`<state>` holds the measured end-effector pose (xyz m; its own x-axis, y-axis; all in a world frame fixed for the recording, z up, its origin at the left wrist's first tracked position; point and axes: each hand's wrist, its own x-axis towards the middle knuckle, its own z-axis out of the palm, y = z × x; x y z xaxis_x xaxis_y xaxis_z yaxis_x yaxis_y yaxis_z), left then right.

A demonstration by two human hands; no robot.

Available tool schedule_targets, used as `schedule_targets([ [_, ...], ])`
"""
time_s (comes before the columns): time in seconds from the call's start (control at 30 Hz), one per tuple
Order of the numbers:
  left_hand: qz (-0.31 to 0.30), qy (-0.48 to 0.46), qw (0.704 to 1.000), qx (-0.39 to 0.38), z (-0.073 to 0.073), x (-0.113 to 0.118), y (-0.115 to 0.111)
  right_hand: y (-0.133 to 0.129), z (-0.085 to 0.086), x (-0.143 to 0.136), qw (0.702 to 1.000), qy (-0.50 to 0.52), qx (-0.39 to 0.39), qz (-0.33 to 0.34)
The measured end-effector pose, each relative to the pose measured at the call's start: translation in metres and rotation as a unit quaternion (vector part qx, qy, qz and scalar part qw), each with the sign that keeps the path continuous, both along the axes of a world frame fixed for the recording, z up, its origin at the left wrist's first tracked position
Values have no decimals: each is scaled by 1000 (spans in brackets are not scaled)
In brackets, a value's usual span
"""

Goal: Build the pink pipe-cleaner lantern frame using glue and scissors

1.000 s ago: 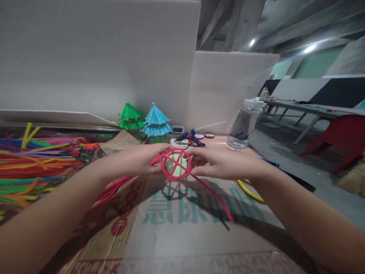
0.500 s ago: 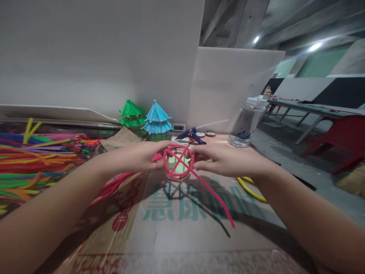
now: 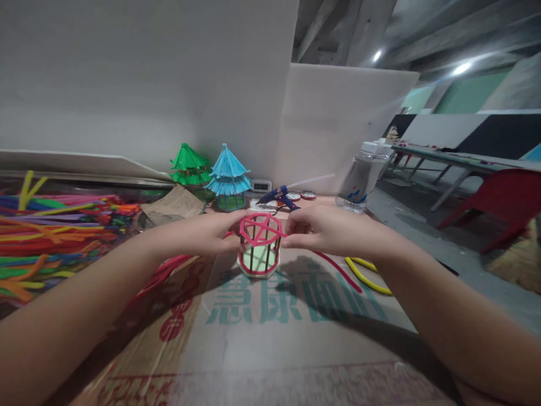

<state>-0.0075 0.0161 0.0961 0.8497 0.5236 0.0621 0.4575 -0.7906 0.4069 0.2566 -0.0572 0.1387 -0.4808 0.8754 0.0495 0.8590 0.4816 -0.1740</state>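
A small octagonal frame (image 3: 252,243) stands upright between my hands, with a red rim crossed by red strips, dark posts and a pale green base. My left hand (image 3: 220,234) has its thumb and fingers on the frame's left side. On the other side, my right hand (image 3: 313,231) pinches the red strip at the rim's right corner. The loose end of the red strip (image 3: 338,269) runs out under my right hand toward the lower right, over the printed cardboard (image 3: 270,349).
Behind stand a green pagoda model (image 3: 190,166), a blue one (image 3: 229,175) and a glue gun (image 3: 279,197). A water bottle (image 3: 362,177) is at the back right, near a yellow strip (image 3: 367,279). Colourful pipe cleaners (image 3: 63,237) lie at left.
The frame has tilted from showing its crossed top to standing upright, its base now lower. The loose red end has swung up to the right. My right hand has closed on the strip.
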Motion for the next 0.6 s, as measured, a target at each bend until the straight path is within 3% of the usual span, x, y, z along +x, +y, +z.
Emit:
schedule_targets([
  [0.3,0,10,1000,5,1,0,-1,6,-4,0,999,11,6,-37],
  [0.6,-10,1,1000,-8,-2,0,1,-3,-2,-5,999,24,-27,-17],
])
